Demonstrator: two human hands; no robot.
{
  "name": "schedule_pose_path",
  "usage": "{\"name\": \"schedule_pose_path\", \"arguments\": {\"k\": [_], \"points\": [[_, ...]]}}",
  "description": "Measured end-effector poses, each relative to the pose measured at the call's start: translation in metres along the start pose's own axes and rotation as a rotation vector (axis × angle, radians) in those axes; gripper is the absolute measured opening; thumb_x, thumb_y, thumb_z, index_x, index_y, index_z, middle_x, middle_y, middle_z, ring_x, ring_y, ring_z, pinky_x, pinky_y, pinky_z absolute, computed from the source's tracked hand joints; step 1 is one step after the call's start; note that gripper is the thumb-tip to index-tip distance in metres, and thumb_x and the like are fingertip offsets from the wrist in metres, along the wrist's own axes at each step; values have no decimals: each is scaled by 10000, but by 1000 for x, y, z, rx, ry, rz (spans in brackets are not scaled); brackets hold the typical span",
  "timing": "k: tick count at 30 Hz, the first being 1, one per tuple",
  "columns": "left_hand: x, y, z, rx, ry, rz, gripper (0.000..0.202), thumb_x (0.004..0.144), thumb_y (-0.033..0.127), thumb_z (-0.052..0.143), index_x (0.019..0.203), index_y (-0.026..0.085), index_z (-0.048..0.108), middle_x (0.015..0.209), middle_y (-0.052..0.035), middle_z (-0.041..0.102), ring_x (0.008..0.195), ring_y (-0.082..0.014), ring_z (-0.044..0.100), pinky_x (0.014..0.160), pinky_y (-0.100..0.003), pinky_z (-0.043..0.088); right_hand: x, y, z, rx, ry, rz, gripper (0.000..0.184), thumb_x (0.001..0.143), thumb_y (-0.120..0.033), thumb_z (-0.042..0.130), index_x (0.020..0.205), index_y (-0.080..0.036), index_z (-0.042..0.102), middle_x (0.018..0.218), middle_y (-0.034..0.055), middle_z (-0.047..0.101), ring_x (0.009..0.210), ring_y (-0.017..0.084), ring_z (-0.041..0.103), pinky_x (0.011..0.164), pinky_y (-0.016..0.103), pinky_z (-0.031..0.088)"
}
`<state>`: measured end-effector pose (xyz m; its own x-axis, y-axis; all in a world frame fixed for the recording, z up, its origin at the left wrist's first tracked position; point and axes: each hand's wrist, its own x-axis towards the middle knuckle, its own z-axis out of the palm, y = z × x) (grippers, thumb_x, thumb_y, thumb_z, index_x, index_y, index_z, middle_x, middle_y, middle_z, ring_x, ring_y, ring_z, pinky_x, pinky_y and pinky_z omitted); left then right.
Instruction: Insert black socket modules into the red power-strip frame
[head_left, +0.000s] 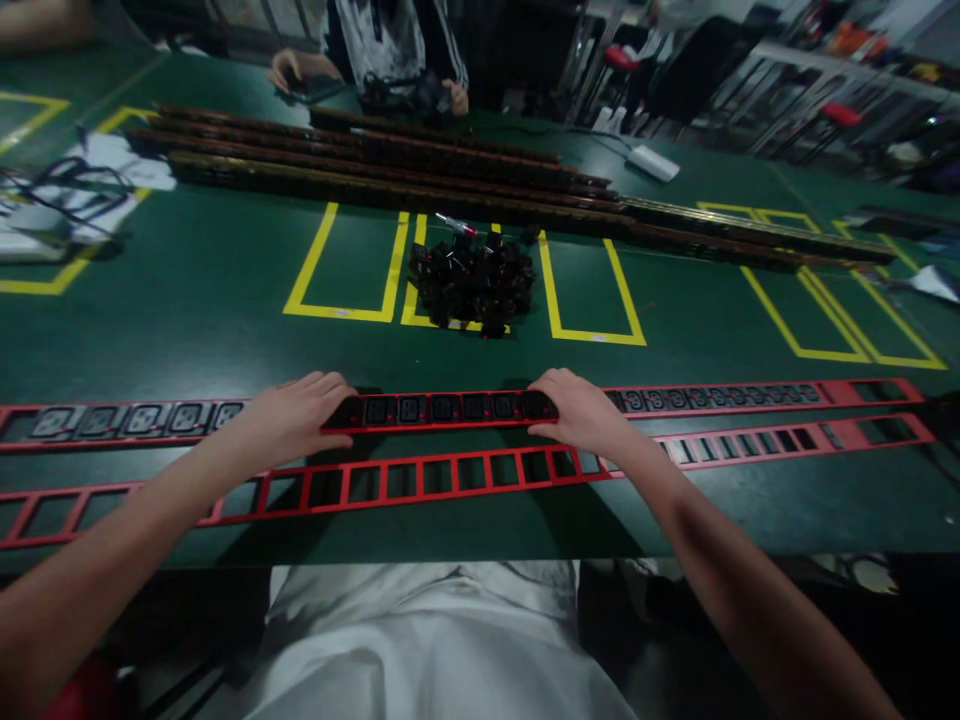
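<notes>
Two long red strips lie across the green table in front of me. The far red strip carries black sockets along its slots. The near red strip has bare rectangular openings. My left hand lies flat on the far strip, fingers stretched out over it. My right hand rests on the same strip further right, fingers pressed down on the sockets. Neither hand wraps round anything.
A heap of loose black sockets sits inside yellow floor-tape boxes past the strips. Dark long rails are stacked at the back. Another person's hands work at the far edge. Cables and papers lie far left.
</notes>
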<state>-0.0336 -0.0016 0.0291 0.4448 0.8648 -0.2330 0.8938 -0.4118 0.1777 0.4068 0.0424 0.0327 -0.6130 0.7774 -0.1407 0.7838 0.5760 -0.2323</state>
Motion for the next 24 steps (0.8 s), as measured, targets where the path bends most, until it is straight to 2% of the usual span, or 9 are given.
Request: {"name": "schedule_pose_path", "arguments": {"k": [2, 5, 8, 10, 13, 16, 18, 21, 24], "points": [[4, 4, -11, 46, 8, -6, 424, 885, 517, 650, 1254, 309, 654, 1210, -95, 687, 1134, -323, 655, 890, -442, 567, 2, 6, -1, 42, 54, -5, 476, 818, -385, 798, 1258, -251, 677, 1208, 138, 688, 1166, 361, 649, 1005, 523, 576], [13, 5, -25, 103, 30, 26, 453, 897, 476, 673, 1291, 259, 624, 1275, -117, 662, 1178, -314, 631, 943, -436, 546, 9, 19, 4, 76, 164, 3, 399, 793, -395, 801, 1174, -337, 700, 1161, 154, 708, 1102, 396, 669, 957, 569, 590], [22, -9, -32, 129, 64, 23, 482, 900, 477, 681, 1316, 246, 607, 1268, -116, 659, 1189, -309, 617, 972, -430, 523, 25, 24, 10, 91, 224, -10, 357, 801, -465, 769, 1134, -356, 701, 1126, 160, 713, 1069, 409, 678, 913, 599, 594], [25, -21, -36, 132, 77, 10, 487, 895, 466, 683, 1323, 245, 609, 1264, -116, 663, 1182, -309, 619, 960, -425, 513, 36, 17, 7, 64, 229, -5, 360, 799, -465, 765, 1133, -348, 704, 1118, 154, 711, 1064, 400, 682, 911, 590, 598], [26, -42, -40, 147, 84, -31, 484, 884, 457, 677, 1317, 248, 623, 1268, -114, 675, 1204, -321, 621, 957, -433, 485, 55, -5, 0, -4, 197, 13, 397, 791, -429, 800, 1155, -296, 717, 1132, 147, 708, 1094, 389, 675, 936, 555, 601], [21, -73, -43, 180, 76, -92, 492, 871, 461, 666, 1311, 243, 630, 1309, -118, 679, 1243, -337, 615, 997, -467, 447, 81, -34, -4, -52, 149, 33, 429, 827, -418, 800, 1197, -218, 719, 1178, 155, 704, 1133, 379, 668, 950, 529, 602], [15, -100, -47, 201, 61, -145, 512, 855, 461, 658, 1314, 236, 632, 1330, -127, 679, 1253, -336, 615, 1036, -494, 425, 103, -55, -3, -59, 152, 11, 447, 858, -443, 781, 1223, -193, 713, 1198, 154, 701, 1158, 368, 662, 981, 524, 589], [2, -143, -57, 223, 33, -228, 524, 806, 469, 662, 1284, 254, 655, 1335, -117, 697, 1256, -324, 619, 1108, -542, 381, 142, -93, 0, -64, 164, -18, 457, 878, -480, 767, 1215, -174, 717, 1223, 170, 693, 1168, 369, 650, 947, 528, 588], [-14, -183, -67, 207, 112, -299, 534, 776, 595, 624, 1181, 254, 691, 1223, -76, 757, 1165, -299, 659, 1089, -577, 415, 178, -134, 0, -40, 146, -28, 477, 904, -493, 743, 1197, -118, 709, 1266, 196, 679, 1223, 370, 615, 972, 510, 569]]}}
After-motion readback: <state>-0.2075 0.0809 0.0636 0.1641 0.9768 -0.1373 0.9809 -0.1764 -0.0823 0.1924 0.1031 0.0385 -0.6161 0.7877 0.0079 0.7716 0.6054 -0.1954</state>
